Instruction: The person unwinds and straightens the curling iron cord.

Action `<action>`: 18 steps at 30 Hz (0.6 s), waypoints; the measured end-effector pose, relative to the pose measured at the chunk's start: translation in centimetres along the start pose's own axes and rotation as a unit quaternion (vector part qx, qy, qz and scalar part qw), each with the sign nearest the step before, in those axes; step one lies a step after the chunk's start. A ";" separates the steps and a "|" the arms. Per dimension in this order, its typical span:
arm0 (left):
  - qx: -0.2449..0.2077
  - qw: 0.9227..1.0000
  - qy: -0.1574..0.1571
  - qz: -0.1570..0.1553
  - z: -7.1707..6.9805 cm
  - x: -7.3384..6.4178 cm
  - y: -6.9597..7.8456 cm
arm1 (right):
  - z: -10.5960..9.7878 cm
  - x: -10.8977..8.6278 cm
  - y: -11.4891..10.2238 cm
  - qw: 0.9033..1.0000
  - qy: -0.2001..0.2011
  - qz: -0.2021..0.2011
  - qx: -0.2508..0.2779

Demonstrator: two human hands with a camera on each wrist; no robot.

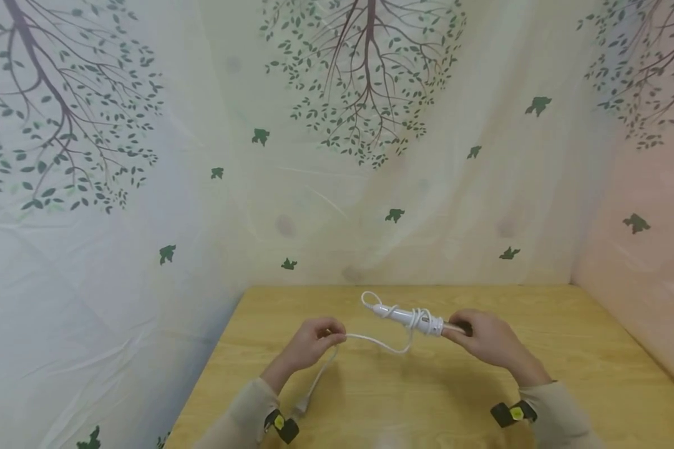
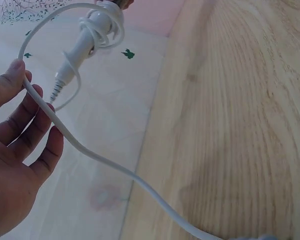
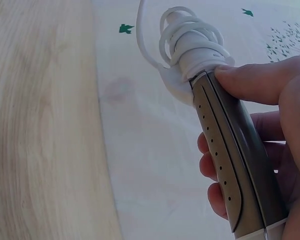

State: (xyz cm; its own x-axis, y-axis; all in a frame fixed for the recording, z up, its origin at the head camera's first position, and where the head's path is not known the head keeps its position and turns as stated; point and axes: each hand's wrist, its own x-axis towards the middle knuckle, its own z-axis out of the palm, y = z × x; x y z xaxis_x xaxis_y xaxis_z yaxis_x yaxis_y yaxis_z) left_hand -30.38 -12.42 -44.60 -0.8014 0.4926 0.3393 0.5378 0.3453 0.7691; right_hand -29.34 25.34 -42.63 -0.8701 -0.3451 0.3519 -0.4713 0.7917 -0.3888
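A white curling iron (image 1: 404,315) with a brownish barrel is held up over the table, its handle pointing left. My right hand (image 1: 485,337) grips it by the barrel, thumb along one side and fingers curled round the other, as the right wrist view (image 3: 240,160) shows. Several loops of white cord (image 3: 190,37) are wound about the handle. From these the cord runs left in a slack curve to my left hand (image 1: 311,343), which pinches it between thumb and fingertips. Below that hand the free end hangs down to the plug (image 1: 301,406).
Beneath both hands is a wood-grain table (image 1: 427,399). A pale curtain (image 1: 326,206) printed with trees and green leaves stands along the table's back and sides. Each wrist wears a small black camera, one on the left sleeve (image 1: 247,405) and one on the right.
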 end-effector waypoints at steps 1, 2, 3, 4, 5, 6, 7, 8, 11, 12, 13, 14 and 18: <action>0.003 1.000 0.000 0.007 0.1 0.0 -0.6 | -0.1 0.1 -0.1 1.000 0.002 0.000 0.001; 0.005 1.000 -0.002 0.016 0.2 0.0 -0.9 | -0.3 0.1 -0.1 1.000 0.006 0.001 0.002; 0.007 1.000 -0.006 0.024 0.2 -0.1 -1.1 | -0.4 0.2 -0.2 1.000 0.009 0.000 0.003; 0.009 0.999 -0.013 0.028 0.3 -0.1 -1.3 | -0.4 0.2 -0.3 1.000 0.013 -0.001 0.004; 0.012 0.999 -0.018 0.035 0.4 -0.2 -1.5 | -0.5 0.2 -0.3 1.000 0.015 -0.002 0.002; 0.016 0.999 -0.022 0.036 0.5 -0.2 -1.7 | -0.6 0.2 -0.3 1.000 0.017 -0.001 0.000; 0.017 0.999 -0.026 0.034 0.5 -0.3 -1.9 | -0.7 0.2 -0.4 1.000 0.017 0.000 0.001; 0.020 0.999 -0.029 0.033 0.6 -0.3 -2.0 | -0.8 0.2 -0.4 1.000 0.018 0.002 0.001; 0.032 0.999 -0.034 0.014 0.7 -0.2 -2.3 | -1.2 0.3 -0.6 1.000 0.020 0.011 0.005; 0.036 0.999 -0.035 0.006 0.7 -0.2 -2.4 | -1.3 0.3 -0.7 1.000 0.020 0.013 0.008; 0.040 0.998 -0.038 0.000 0.7 -0.1 -2.5 | -1.5 0.3 -0.7 1.000 0.022 0.014 0.010; 0.045 0.998 -0.040 -0.007 0.8 -0.1 -2.6 | -1.6 0.3 -0.8 1.000 0.023 0.014 0.013; 0.061 0.997 -0.046 -0.027 0.7 0.0 -3.0 | -1.9 0.3 -1.1 0.999 0.027 0.010 0.019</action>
State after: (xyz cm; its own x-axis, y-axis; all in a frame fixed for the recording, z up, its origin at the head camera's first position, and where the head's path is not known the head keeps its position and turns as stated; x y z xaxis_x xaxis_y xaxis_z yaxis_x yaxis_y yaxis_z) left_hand -31.79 -12.88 -47.31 -0.8057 0.5394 0.2447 0.5272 0.4646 0.7115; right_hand -28.84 25.34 -40.50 -0.8706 -0.3020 0.3885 -0.4607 0.7775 -0.4281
